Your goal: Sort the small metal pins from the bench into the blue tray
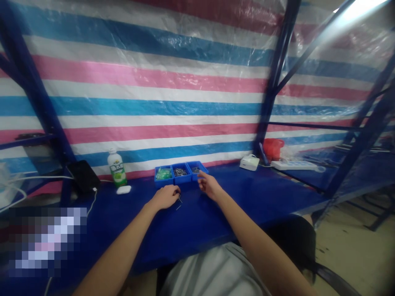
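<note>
Three joined blue bins stand at the back of the blue table. The left bin point(163, 183) holds green-looking small parts, while dark metal pieces fill the middle bin point(182, 179). Fewer metal pieces show in the right bin point(197, 178). My left hand point(166, 196) rests low before the bins, its fingers curled in; what they hold, if anything, is hidden. Right by its fingertips lies a thin metal pin point(178, 207), with another small piece beside it. My right hand point(209, 186) hovers at the front of the right bin, fingers loosely bent and apart, with nothing visible in them.
A bottle point(117, 167), a white case point(124, 189) and a cabled phone point(83, 176) are to the left. A white box point(249, 162), a red bag point(273, 149) and a power strip point(294, 165) lie right. Blue frame posts point(273, 82) rise before striped sheeting.
</note>
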{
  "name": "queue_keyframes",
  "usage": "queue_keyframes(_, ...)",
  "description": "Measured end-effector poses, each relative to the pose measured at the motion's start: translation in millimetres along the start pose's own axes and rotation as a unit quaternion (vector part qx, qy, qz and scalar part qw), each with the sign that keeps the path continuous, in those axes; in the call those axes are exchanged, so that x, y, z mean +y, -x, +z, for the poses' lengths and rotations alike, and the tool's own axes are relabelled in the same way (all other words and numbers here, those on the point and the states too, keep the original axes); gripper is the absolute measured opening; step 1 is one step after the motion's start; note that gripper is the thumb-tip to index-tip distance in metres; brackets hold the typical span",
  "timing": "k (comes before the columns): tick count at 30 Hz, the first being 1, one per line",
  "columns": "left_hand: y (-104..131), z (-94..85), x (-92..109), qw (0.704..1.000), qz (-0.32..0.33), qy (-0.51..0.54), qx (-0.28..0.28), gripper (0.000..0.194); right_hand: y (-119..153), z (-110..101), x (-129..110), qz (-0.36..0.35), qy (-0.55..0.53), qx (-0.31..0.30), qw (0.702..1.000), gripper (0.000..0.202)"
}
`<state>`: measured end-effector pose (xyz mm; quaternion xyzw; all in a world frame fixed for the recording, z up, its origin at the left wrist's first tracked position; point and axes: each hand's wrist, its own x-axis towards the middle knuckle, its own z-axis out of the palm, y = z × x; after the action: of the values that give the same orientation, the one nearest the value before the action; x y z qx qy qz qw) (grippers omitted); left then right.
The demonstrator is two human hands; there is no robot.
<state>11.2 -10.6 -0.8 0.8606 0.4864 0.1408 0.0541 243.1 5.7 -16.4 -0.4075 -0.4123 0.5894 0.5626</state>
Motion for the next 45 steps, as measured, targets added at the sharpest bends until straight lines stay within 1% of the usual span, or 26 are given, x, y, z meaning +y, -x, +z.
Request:
queue_keyframes(2, 0.1, -0.1, -0.3, 1.0, 0.001, 0.0, 0.0, 0.027, 2.1, 1.3, -3.3, -0.012, 0.003, -0.004, 1.0, 0.039)
queue_keyframes(3, 0.0, 0.0, -0.6, 1.0, 0.002, 0.0, 0.0, 0.027, 3.6, 2.5, -4.3, -0.023, 0.023, -0.014, 0.999, 0.042)
queue_keyframes(5, -0.3, 0.5, -1.2, 1.0, 0.005, -0.001, 0.002, 0.028, 7.4, 5.6, -3.5, -0.061, 0.107, -0.029, 0.992, 0.041)
queue_keyframes(6, -0.5, 0.9, -1.5, 1.0, 0.007, -0.003, 0.003, 0.029, 9.5, 7.4, -1.6, -0.093, 0.169, -0.032, 0.981, 0.038)
queue_keyframes(7, -0.7, 1.5, -1.9, 1.0, 0.008, -0.006, 0.004, 0.03, 11.5, 9.4, 1.1, -0.133, 0.242, -0.037, 0.96, 0.034)
queue_keyframes(8, -0.9, 2.1, -2.4, 1.0, 0.01, -0.01, 0.005, 0.03, 13.4, 11.4, 4.5, -0.178, 0.316, -0.047, 0.931, 0.03)
queue_keyframes(10, -1.7, 3.2, -3.6, 1.0, 0.014, -0.016, 0.006, 0.031, 16.4, 15.7, 12.1, -0.268, 0.439, -0.097, 0.852, 0.023)
queue_keyframes(12, -2.7, 3.8, -5.1, 1.0, 0.023, -0.015, 0.008, 0.032, 17.7, 20.0, 19.5, -0.334, 0.509, -0.158, 0.778, 0.024)
queue_keyframes(13, -3.4, 3.7, -6.1, 1.0, 0.026, -0.013, 0.009, 0.032, 17.6, 22.1, 22.7, -0.354, 0.528, -0.179, 0.751, 0.026)
queue_keyframes(14, -4.0, 3.5, -7.1, 1.0, 0.026, -0.012, 0.012, 0.032, 17.0, 23.9, 25.4, -0.367, 0.542, -0.192, 0.731, 0.028)
queue_keyframes(16, -5.1, 2.6, -8.9, 1.0, 0.017, -0.013, 0.019, 0.032, 15.0, 26.7, 29.1, -0.377, 0.563, -0.197, 0.709, 0.027)
queue_keyframes(17, -5.5, 2.1, -9.7, 1.0, 0.012, -0.014, 0.022, 0.031, 13.8, 27.5, 30.1, -0.376, 0.57, -0.196, 0.704, 0.025)
queue_keyframes(19, -5.9, 1.4, -10.5, 1.0, 0.006, -0.017, 0.026, 0.03, 11.5, 27.9, 30.6, -0.373, 0.573, -0.193, 0.704, 0.02)
queue_keyframes(22, -5.7, 1.1, -10.1, 1.0, 0.009, -0.014, 0.023, 0.029, 9.2, 25.4, 28.7, -0.365, 0.564, -0.185, 0.718, 0.014)
queue_keyframes(24, -5.4, 1.2, -9.2, 1.0, 0.007, -0.009, 0.021, 0.029, 8.8, 22.7, 26.7, -0.357, 0.557, -0.172, 0.73, 0.014)
queue_keyframes(26, -5.1, 1.2, -8.4, 1.0, 0.004, -0.002, 0.02, 0.029, 9.4, 20.5, 24.9, -0.352, 0.554, -0.163, 0.736, 0.014)
queue_keyframes(30, -4.4, 1.3, -7.7, 1.0, 0.01, 0.008, 0.021, 0.028, 12.1, 20.1, 23.7, -0.359, 0.565, -0.18, 0.72, 0.011)
queue_keyframes(32, -4.2, 1.3, -7.5, 1.0, 0.007, 0.009, 0.021, 0.027, 13.0, 20.8, 23.9, -0.352, 0.573, -0.174, 0.72, 0.011)
queue_keyframes(35, -4.0, 1.2, -6.7, 1.0, 0.006, 0.007, 0.019, 0.026, 12.6, 20.2, 23.8, -0.328, 0.569, -0.145, 0.74, 0.015)
queue_keyframes(37, -3.8, 1.1, -5.9, 1.0, 0.011, 0.007, 0.02, 0.028, 11.4, 19.2, 23.6, -0.325, 0.563, -0.142, 0.746, 0.016)
queue_keyframes(42, -1.9, 0.6, -3.2, 1.0, 0.016, 0.009, 0.017, 0.033, 8.8, 19.6, 26.3, -0.35, 0.578, -0.171, 0.717, 0.011)
queue_keyframes(44, -1.0, 0.1, -1.5, 1.0, 0.019, 0.013, 0.015, 0.032, 9.4, 20.4, 27.1, -0.345, 0.585, -0.16, 0.716, 0.01)
queue_keyframes(45, -0.6, -0.2, -0.3, 0.999, 0.023, 0.018, 0.015, 0.032, 10.1, 20.7, 27.0, -0.342, 0.584, -0.151, 0.72, 0.011)
